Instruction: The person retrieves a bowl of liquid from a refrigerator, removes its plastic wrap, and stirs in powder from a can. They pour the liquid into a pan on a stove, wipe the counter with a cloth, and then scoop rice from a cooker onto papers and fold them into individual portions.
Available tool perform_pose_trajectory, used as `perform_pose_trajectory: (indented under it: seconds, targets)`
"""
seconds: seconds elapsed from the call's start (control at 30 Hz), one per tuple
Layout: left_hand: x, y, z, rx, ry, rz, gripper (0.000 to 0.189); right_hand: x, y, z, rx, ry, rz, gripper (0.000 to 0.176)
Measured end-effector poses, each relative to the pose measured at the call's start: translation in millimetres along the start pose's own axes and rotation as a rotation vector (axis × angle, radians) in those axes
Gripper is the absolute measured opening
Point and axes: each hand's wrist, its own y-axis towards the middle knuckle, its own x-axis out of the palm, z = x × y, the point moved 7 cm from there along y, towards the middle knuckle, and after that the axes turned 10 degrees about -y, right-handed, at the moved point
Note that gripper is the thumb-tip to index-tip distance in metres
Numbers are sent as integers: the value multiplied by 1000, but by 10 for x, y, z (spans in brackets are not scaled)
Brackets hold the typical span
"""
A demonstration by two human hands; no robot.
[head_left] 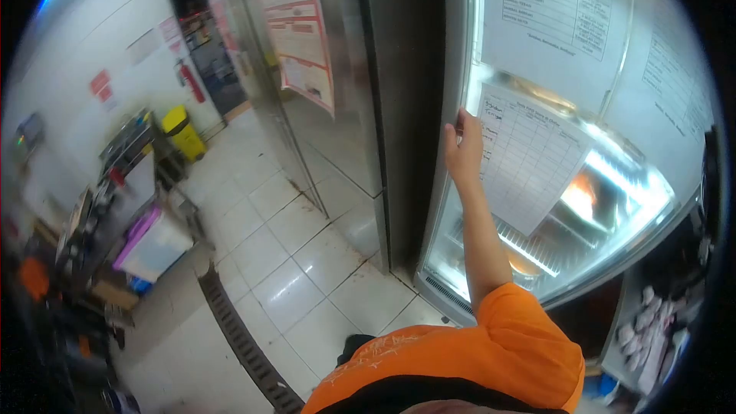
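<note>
My right hand (465, 152) reaches up to the left edge of a tall glass-door display fridge (452, 207). Its fingers are bent around the door's edge, their tips partly hidden. Just right of the hand, a printed sheet (529, 157) with a table and handwriting is fixed to the glass. The lit interior shows wire shelves (529, 249) through the pane, and the door looks closed. My left hand is out of view.
A steel cabinet (337, 146) with a red-and-white poster (295, 27) stands left of the fridge. A drain grate (241, 337) crosses the tiled floor. Further left are a white bin with a purple lid (153, 241), a yellow floor sign (184, 134) and a fire extinguisher (190, 83).
</note>
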Motion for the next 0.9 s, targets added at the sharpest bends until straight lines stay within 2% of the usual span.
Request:
perform_pose_trajectory:
  seconds: [0.17, 0.3, 0.43, 0.47, 0.5, 0.53, 0.57, 0.6, 0.63, 0.67, 0.7, 0.73, 0.77, 0.8, 0.83, 0.87, 0.9]
  targets:
    - [-1246, 1031, -146, 54, 135, -69, 48, 7, -47, -113, 184, -64, 183, 27]
    - [-2368, 1936, -306, 84, 265, -108, 47, -19, -157, -362, 246, -184, 303, 24]
    - [-2933, 2789, -93, 141, 378, -182, 47, -362, -501, -1004, 311, -96, 239, 18]
    - [-3043, 3004, 68, 175, 422, -204, 47, -496, -625, -1153, 321, -101, 212, 18]
    - [-3196, 3184, 491, 432, 531, -88, 42, -657, -793, -1238, 382, -80, 176, 22]
    - [-3269, 3283, 923, 691, 622, 23, 38, -872, -925, -1459, 373, -157, 241, 26]
    - [-3217, 3407, 1223, 704, 627, -21, 35, -1117, -1134, -1541, 349, -136, 274, 32]
    - [-3050, 3382, 1586, 930, 849, -152, 35, -1435, -1408, -1616, 356, -258, 416, 37]
    - [-2959, 3386, 1931, 973, 825, -126, 32, -1811, -1648, -1770, 283, -267, 486, 43]
    - [-2865, 3281, 2278, 1070, 753, -83, 32, -2271, -1936, -1950, 138, -222, 408, 54]
    - [-2689, 3169, 2601, 1262, 823, -158, 32, -2585, -2108, -2225, 213, -86, 650, 62]
    - [-2526, 3156, 2877, 1246, 757, -211, 31, -2732, -2136, -2573, 346, -283, 949, 66]
    - [-2542, 2962, 3154, 1062, 416, -242, 30, -2802, -2214, -2897, 475, -485, 1249, 69]
    - [-2164, 3372, 3223, 964, 155, -393, 34, -2851, -2197, -3062, 394, -519, 1180, 72]
    - [-2138, 3131, 3416, 943, 161, -457, 35, -2993, -2234, -3194, 308, -550, 1111, 74]
    - [-2091, 2735, 3664, 922, 164, -518, 36, -3477, -2497, -3192, 454, -581, 999, 76]
    - [-2012, 2673, 3776, 941, 188, -526, 36, -3849, -2726, -3184, 600, -603, 881, 78]
